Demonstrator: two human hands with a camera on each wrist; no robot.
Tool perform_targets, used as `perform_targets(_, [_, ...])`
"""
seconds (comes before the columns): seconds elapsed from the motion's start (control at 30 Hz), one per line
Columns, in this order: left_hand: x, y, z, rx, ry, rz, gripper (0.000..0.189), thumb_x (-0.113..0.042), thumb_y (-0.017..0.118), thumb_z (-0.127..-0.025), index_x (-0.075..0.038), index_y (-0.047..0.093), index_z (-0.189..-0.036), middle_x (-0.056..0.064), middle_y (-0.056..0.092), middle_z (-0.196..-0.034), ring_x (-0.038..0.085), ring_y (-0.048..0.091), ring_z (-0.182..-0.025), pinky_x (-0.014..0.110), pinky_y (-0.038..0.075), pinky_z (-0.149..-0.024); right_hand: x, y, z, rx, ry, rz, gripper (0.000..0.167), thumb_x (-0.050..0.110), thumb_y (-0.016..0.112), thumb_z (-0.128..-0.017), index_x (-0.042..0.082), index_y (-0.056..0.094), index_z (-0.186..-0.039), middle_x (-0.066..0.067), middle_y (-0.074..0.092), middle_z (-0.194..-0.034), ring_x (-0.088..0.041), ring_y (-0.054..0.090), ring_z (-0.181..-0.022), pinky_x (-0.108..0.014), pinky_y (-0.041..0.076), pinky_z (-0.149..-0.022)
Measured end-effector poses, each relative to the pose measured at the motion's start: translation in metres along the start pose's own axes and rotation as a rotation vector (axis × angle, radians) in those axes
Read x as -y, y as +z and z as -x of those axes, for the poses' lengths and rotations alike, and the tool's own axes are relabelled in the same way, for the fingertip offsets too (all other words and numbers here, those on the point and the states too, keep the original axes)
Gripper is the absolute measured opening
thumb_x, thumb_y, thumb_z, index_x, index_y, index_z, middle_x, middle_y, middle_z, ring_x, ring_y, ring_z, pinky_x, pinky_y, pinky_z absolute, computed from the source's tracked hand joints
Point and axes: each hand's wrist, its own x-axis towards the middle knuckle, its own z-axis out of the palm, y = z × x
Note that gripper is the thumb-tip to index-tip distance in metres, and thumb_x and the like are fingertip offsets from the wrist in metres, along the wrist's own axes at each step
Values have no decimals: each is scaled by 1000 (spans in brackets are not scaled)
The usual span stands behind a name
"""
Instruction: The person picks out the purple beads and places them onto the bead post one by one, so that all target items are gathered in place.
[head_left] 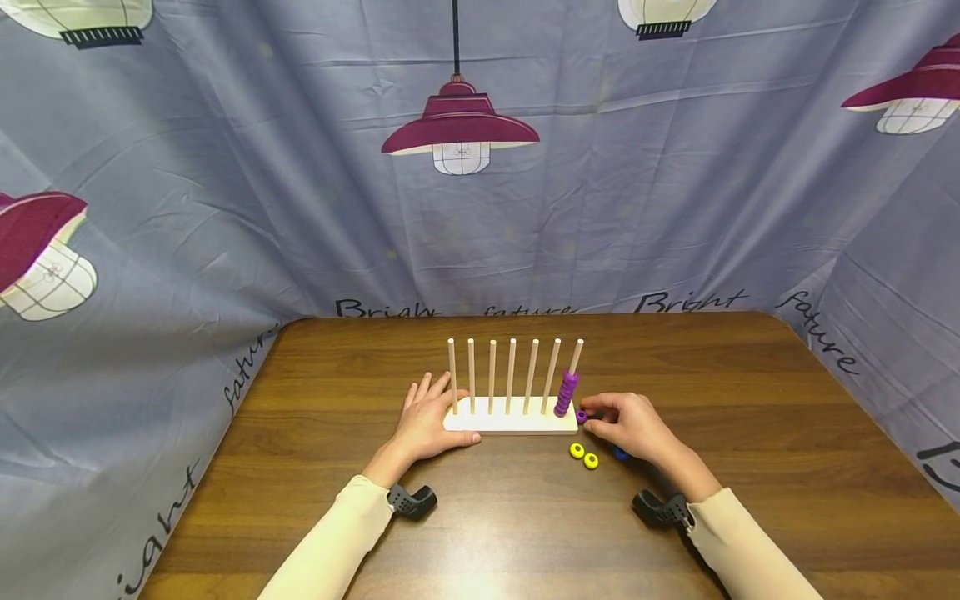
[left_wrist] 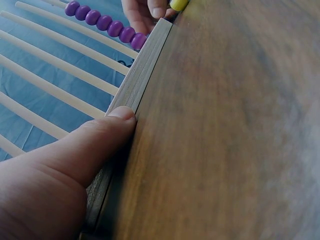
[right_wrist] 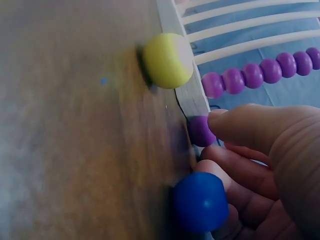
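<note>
A pale wooden stand [head_left: 510, 427] with a row of upright pegs sits on the table. Several purple beads [head_left: 566, 394] are stacked on its rightmost peg; the other pegs are bare. My left hand [head_left: 426, 425] grips the stand's left end, thumb along the front edge and the other fingers spread behind and beside it. At the right end, my right hand [head_left: 630, 423] pinches a loose purple bead [right_wrist: 201, 131] between thumb and fingertips, low by the base. A blue bead [right_wrist: 200, 202] lies under the curled fingers of that hand.
Two yellow beads [head_left: 591, 461] lie on the wooden table [head_left: 495, 517] in front of the stand's right end. A grey-blue curtain [head_left: 315, 208] printed with lamps hangs behind and at both sides. Each wrist wears a black band [head_left: 412, 502].
</note>
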Motion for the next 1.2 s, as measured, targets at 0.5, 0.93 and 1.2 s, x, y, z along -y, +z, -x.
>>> perform_targets(0.5, [0,-2,-1,4,-2,-2,74,-51,84,-74,-18,64,-137,21,37,-163,51,21,-154,66,13,-125,0,8,-3,-59,-80,84,21,6,83,-78,7,79,-99,0,71,-83,6,48,-63,-20,42,-56])
perform_targets(0.93, [2,-1,0,2,-1,1,75,-53,83,-74,-19,63,-138,20,37,-163,50,20,-154,66,13,-125,1,12,-2,-66,-81,84,22,6,84,-75,7,79,-97,0,69,-84,4,47,-63,-19,42,-56])
perform_targets(1.2, [1,0,0,4,3,9,74,-52,83,-73,-19,64,-137,21,37,-163,51,21,-154,66,14,-124,-2,14,1,-79,-79,63,21,5,84,-75,7,79,-95,2,67,-82,5,47,-63,-20,41,-55])
